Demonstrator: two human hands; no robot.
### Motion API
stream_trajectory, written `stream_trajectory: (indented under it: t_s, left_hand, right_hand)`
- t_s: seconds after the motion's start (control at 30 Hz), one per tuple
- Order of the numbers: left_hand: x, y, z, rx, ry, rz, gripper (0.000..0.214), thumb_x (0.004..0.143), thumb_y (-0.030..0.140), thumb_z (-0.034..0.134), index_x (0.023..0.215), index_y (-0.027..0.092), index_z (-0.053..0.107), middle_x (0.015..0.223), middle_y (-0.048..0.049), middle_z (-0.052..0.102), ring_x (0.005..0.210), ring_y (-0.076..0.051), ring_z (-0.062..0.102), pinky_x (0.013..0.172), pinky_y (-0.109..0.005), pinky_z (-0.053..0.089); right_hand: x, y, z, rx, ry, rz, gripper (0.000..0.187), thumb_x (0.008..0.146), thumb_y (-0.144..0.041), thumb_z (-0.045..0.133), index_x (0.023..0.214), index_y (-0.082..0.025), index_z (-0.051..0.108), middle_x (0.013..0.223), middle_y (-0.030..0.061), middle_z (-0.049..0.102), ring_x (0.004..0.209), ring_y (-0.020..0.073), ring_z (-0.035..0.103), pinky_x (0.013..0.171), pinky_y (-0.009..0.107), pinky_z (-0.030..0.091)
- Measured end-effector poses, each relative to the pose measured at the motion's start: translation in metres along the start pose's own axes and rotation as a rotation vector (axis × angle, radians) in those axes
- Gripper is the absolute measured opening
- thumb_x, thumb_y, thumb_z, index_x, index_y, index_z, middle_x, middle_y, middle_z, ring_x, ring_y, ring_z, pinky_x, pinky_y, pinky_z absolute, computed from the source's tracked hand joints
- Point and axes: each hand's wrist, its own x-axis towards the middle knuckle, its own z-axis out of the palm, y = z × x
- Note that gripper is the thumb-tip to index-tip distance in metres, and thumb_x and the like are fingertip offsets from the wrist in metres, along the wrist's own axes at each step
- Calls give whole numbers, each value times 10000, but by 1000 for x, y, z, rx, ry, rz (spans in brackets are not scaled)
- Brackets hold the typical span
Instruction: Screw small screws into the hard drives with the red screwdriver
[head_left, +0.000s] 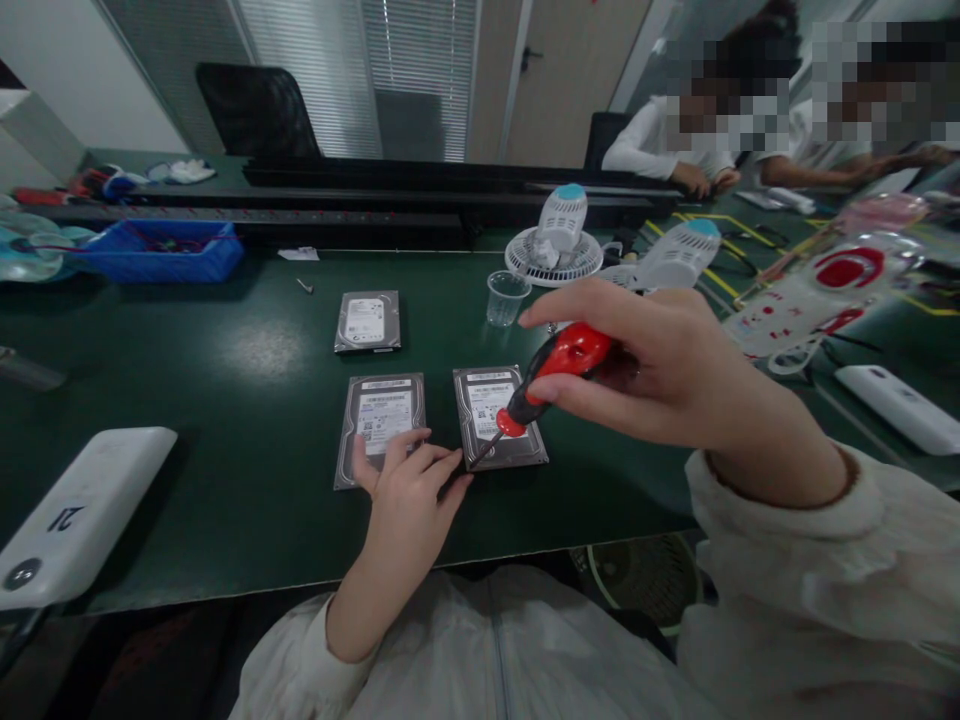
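Note:
My right hand (660,370) grips a red and black screwdriver (566,360), its shaft slanting down to the near left corner of a hard drive (487,405). My left hand (412,500) is spread palm down. Its thumb and index finger are at that same corner, close to the screwdriver's tip; whether something tiny is between them I cannot tell. The other fingers rest on a second hard drive (384,410) just to the left. Farther back lies a third hard drive (367,320), label up.
Behind the drives stand a clear plastic cup (506,300) and small white fans (562,225). A blue bin (165,250) is at the back left, a white power bank (86,510) at the front left. A screw-like bit (304,286) lies far back. Two people (675,150) sit at right.

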Motion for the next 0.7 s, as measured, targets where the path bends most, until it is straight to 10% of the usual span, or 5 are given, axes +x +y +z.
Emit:
stream_trajectory:
  t_s: [0.27,0.53,0.7]
  left_hand:
    - [1,2,0,-9,-15,-19,177,929,131,797,1038,258,853,974,-56,846,1218,-401,679,1253,-803,27]
    - [2,2,-1,-11,-3,-16,179,914,120,817,1036,246,852,972,-49,848,1213,-399,688,1250,-805,23]
    - [2,2,-1,-18,5,-18,165,912,124,824,1036,228,853,970,-53,843,1211,-407,691,1246,-813,49]
  right_hand:
    - [-1,-1,-3,53,-92,-85,356,1057,-359,510,1356,-177,576,1071,76,764,838,189,712,740,308,509]
    - [0,-6,-2,-100,-64,84,400,1068,-567,545,1090,-179,639,643,-55,522,515,116,458,554,282,294]
    - [-3,-4,-4,27,-95,8,360,1063,-408,469,1289,-152,584,947,45,686,704,158,614,658,298,428]
